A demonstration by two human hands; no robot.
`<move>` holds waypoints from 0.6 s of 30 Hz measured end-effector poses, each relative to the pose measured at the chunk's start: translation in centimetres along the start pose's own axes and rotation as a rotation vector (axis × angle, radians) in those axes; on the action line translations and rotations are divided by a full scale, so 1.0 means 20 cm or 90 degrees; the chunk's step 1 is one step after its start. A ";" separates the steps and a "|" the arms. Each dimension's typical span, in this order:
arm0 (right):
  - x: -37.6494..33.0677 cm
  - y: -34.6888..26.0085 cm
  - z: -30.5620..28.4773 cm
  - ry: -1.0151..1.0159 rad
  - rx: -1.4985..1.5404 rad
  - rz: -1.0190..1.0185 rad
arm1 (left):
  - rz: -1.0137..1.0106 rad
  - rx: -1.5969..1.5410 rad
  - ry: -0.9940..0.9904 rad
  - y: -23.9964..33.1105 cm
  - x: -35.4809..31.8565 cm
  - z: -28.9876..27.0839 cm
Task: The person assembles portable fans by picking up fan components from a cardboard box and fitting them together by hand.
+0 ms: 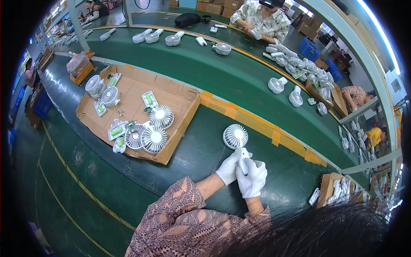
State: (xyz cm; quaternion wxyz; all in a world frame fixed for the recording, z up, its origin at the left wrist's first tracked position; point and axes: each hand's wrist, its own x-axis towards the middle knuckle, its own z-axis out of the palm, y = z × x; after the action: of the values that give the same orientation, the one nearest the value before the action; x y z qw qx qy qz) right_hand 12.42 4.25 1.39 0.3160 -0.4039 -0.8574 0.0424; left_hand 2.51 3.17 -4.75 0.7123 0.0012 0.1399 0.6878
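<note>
A white handheld fan (235, 136) lies head-away from me on the green bench, its round ribbed head past my fingertips. Its handle comes back between my gloved hands. My left hand (228, 168) is closed around the handle's left side. From the right, my right hand (251, 176) closes on the same handle, fingers bent over it. Both hands wear white gloves, which hide much of the handle. To the left stands a shallow cardboard tray (141, 88) with several fan heads (161, 116) and opened handles (149, 99) that show green parts inside.
Beyond yellow tape (257, 122) runs a green conveyor belt (188, 60) carrying several fans (222, 49). A person (263, 19) works across it. Fans are heaped at the far right (299, 64). A cardboard box of white parts (338, 188) stands near right.
</note>
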 end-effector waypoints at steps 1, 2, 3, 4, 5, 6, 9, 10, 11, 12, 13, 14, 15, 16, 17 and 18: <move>0.00 -0.01 0.00 -0.008 -0.008 0.001 | 0.023 0.047 0.013 0.00 -0.01 0.01; 0.00 -0.01 -0.01 -0.016 -0.016 0.003 | 0.045 0.094 0.026 0.00 -0.02 0.02; 0.00 -0.02 -0.02 -0.015 -0.016 0.002 | 0.045 0.095 0.025 0.00 -0.02 0.03; 0.01 -0.02 -0.02 -0.020 -0.013 -0.022 | 0.048 0.106 0.045 0.00 -0.03 0.03; 0.01 -0.02 -0.03 -0.024 -0.010 -0.046 | 0.050 0.117 0.066 0.01 -0.03 0.03; 0.01 -0.02 -0.05 -0.022 -0.009 -0.046 | 0.051 0.119 0.065 0.01 -0.04 0.03; 0.01 0.12 -0.08 -0.013 0.147 -0.037 | 0.080 0.152 0.066 0.00 -0.04 0.05; 0.01 0.16 -0.08 0.025 0.154 0.017 | 0.099 0.200 0.070 0.00 -0.05 0.07; 0.00 0.20 -0.10 0.012 0.254 0.187 | 0.119 0.248 0.074 0.00 -0.06 0.09; 0.02 0.19 -0.11 -0.042 0.361 0.308 | 0.122 0.292 0.070 0.00 -0.06 0.10; 0.02 0.20 -0.12 -0.096 0.469 0.430 | 0.119 0.294 0.067 0.00 -0.06 0.10; -0.01 0.23 -0.09 -0.166 0.541 0.412 | 0.134 0.334 0.041 -0.01 -0.07 0.10; -0.01 0.19 -0.08 -0.222 0.615 0.444 | 0.153 0.375 0.017 -0.01 -0.08 0.10; -0.02 0.18 -0.07 -0.282 0.641 0.441 | 0.149 0.370 0.012 -0.01 -0.08 0.11; -0.04 0.18 -0.06 -0.342 0.666 0.437 | 0.148 0.373 0.011 -0.01 -0.08 0.11; -0.05 0.18 -0.03 -0.347 0.712 0.456 | 0.148 0.390 0.010 -0.01 -0.08 0.11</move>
State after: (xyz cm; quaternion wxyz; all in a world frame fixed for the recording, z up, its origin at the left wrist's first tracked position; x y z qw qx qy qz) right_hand 15.66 5.89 0.16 0.2167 -0.4134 -0.5705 0.6757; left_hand 3.10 1.96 -2.43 0.5942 0.2261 0.3448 0.6906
